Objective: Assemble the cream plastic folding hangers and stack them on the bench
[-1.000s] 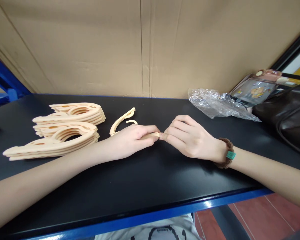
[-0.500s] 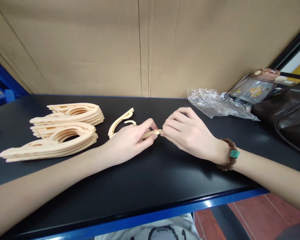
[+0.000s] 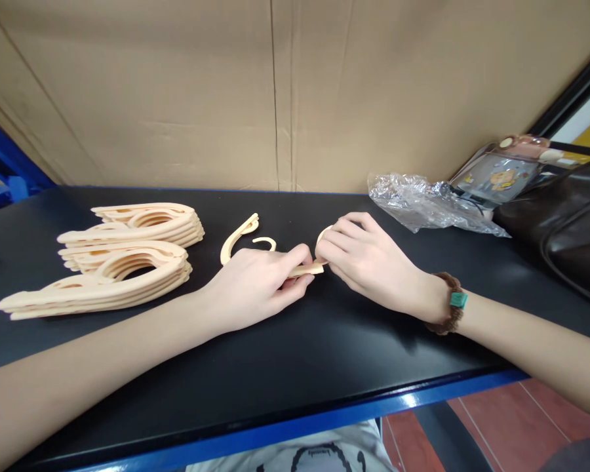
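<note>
A cream plastic folding hanger [image 3: 233, 240] lies under my left hand [image 3: 255, 288], its curved arm and open hook [image 3: 268, 241] showing beyond the knuckles. My left thumb and fingers are closed on the hanger, and its flat end [image 3: 311, 269] sticks out between them to the right. Close beside that end, my right hand [image 3: 371, 259] has its fingers bent and pressed together. A curved cream piece [image 3: 323, 233] shows past the right fingertips; how it joins the hanger is hidden.
Two stacks of cream hangers, a rear stack [image 3: 132, 223] and a front stack [image 3: 98, 282], lie at the left of the black table [image 3: 295, 373]. A crumpled clear plastic bag [image 3: 423, 203], a printed pouch [image 3: 501, 177] and a dark bag [image 3: 565, 223] are at the right. Cardboard [image 3: 295, 92] stands behind.
My left hand and the hanger have shifted slightly right, bringing more of the hook into sight. A curved cream piece now shows at my right fingertips.
</note>
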Tool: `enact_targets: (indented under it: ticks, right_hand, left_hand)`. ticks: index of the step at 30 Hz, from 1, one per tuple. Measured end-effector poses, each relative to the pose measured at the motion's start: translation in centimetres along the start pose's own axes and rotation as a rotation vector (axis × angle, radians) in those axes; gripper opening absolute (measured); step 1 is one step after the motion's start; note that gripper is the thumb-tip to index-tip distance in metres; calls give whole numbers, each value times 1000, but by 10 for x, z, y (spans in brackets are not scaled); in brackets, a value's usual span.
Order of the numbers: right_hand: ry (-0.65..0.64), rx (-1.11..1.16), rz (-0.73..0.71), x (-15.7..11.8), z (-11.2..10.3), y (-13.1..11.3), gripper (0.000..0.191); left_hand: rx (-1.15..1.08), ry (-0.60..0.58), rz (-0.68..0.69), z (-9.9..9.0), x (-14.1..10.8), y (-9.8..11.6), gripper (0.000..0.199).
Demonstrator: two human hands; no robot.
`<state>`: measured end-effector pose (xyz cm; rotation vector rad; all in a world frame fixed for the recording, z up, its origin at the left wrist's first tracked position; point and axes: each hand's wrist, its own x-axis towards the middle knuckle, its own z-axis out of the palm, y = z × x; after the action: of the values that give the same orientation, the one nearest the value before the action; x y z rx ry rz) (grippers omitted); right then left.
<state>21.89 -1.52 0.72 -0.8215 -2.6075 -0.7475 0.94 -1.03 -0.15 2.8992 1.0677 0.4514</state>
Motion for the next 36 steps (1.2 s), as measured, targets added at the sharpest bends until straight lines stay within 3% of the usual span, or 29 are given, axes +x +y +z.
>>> enact_targets:
  ticks: [3, 9, 25, 30, 36]
  right_hand:
    - [-83, 14, 21, -1, 0, 1, 20]
    - [-178, 56, 62, -4, 0, 1, 15]
    - [-320, 97, 107, -6, -6, 0, 12]
    - [-343, 102, 170, -6, -10, 5, 14]
    - [-368, 17, 243, -7, -8, 9, 22]
  left_hand:
    - [85, 62, 46, 2, 0, 1, 21]
    - [101, 75, 138, 1, 1, 0, 24]
    - [68, -2, 170, 2, 3, -3, 29]
    - [83, 37, 50, 4, 2, -5, 41]
    - [27, -64, -108, 9, 1, -10, 53]
